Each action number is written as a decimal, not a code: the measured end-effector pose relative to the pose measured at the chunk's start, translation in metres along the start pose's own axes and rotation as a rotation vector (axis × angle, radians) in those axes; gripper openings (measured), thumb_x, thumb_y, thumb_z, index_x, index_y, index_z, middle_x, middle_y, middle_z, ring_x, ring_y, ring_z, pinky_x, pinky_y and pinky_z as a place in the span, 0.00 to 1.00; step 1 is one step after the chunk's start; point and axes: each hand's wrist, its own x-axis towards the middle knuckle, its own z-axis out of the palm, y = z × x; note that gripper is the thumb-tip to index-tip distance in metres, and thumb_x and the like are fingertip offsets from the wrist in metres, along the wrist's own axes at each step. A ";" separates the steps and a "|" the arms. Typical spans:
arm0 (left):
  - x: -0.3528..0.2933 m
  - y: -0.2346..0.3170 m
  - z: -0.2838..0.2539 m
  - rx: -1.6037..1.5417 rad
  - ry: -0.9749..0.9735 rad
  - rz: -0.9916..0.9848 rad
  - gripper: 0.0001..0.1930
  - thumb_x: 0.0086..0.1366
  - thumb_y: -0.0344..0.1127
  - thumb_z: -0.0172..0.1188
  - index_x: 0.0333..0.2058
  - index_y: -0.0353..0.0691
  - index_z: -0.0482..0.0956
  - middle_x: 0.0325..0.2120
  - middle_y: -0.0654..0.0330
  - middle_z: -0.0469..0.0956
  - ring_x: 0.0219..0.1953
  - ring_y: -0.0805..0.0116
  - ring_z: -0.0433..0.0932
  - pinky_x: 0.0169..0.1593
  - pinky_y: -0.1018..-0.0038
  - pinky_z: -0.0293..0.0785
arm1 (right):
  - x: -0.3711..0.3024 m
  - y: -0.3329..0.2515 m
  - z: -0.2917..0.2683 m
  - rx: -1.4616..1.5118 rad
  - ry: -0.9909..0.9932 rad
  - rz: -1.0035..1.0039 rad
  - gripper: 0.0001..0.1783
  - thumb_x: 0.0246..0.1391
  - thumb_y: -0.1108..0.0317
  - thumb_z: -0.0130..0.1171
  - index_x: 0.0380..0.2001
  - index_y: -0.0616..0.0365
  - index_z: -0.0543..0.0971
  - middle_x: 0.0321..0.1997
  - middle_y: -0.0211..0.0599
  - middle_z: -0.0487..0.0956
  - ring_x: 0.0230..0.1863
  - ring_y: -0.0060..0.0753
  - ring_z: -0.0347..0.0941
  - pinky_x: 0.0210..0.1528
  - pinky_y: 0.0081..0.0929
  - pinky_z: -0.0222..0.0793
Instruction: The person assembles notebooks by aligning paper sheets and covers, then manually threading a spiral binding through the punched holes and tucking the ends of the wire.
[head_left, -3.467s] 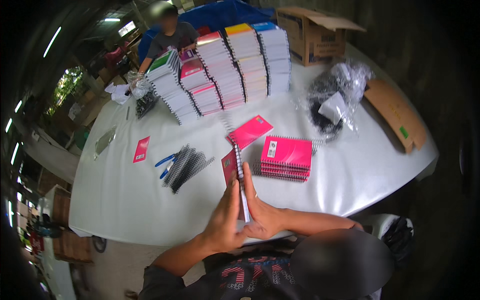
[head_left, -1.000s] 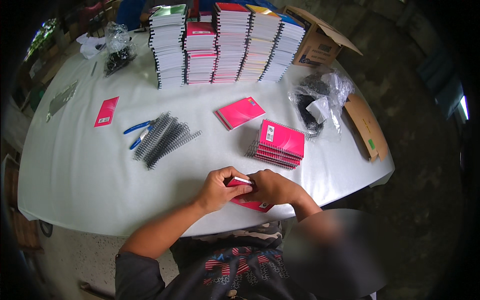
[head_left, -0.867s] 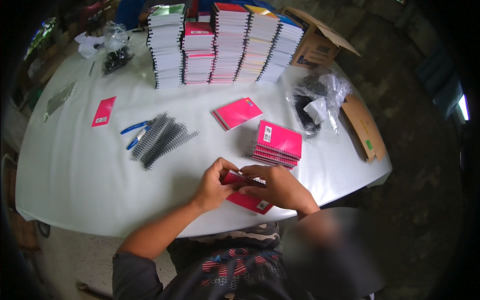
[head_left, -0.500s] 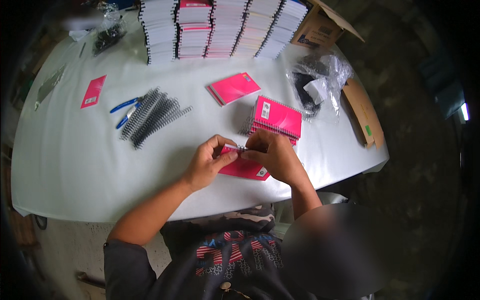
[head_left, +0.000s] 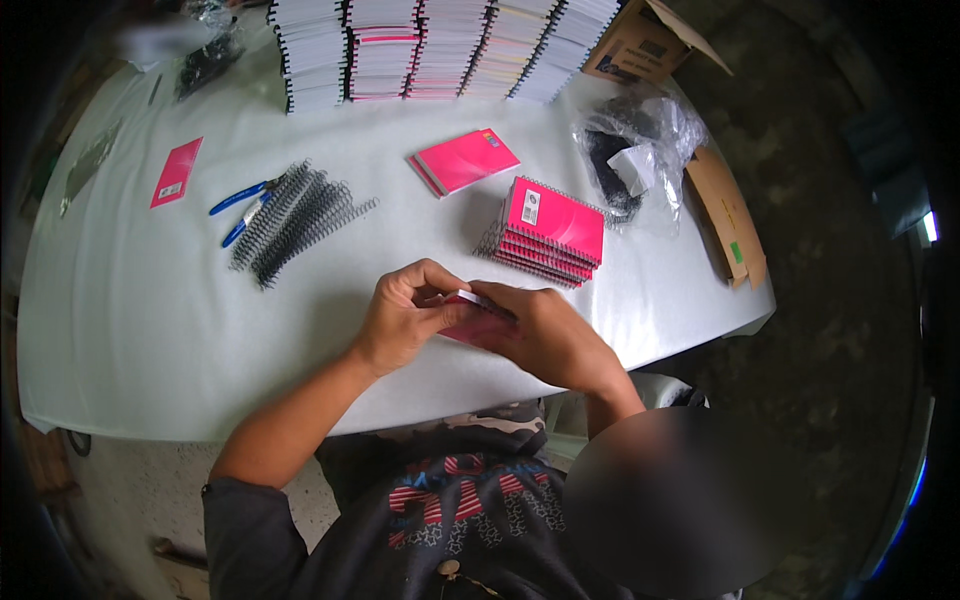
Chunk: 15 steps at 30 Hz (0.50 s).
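Left hand: grip closed on a pink notebook, thumb on the near face, fingers curled behind the upper left corner. Right hand: back of hand up, laid across the notebook's right part, fingers reaching along its top edge; fingertips hidden, so cannot tell how tight that grip is. Notebook is held close to the person, over the near side of the white-covered worktop, pale page edge showing between the hands. Binding edge mostly covered by fingers.

Just beyond the right hand: stack of pink notebooks, coils along the near side. Farther up and a little left, a loose pink pad lying flat, apart from the stack.

Left of the hands: heap of dark wire coils, blue-handled pliers touching its left side. Farther left, a pink card, then a clear plastic sleeve.

Right side: clear plastic bag with dark contents, bent cardboard piece beside it.

Far side: tall notebook stacks in a row, tops cut off by the view; open cardboard box at their right.
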 end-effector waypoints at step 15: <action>0.002 0.006 -0.002 -0.014 0.004 -0.045 0.10 0.54 0.23 0.63 0.31 0.38 0.71 0.27 0.64 0.76 0.33 0.79 0.75 0.39 0.81 0.73 | 0.005 -0.006 0.005 0.038 0.183 -0.089 0.25 0.44 0.59 0.62 0.45 0.59 0.73 0.32 0.51 0.78 0.35 0.52 0.74 0.35 0.38 0.67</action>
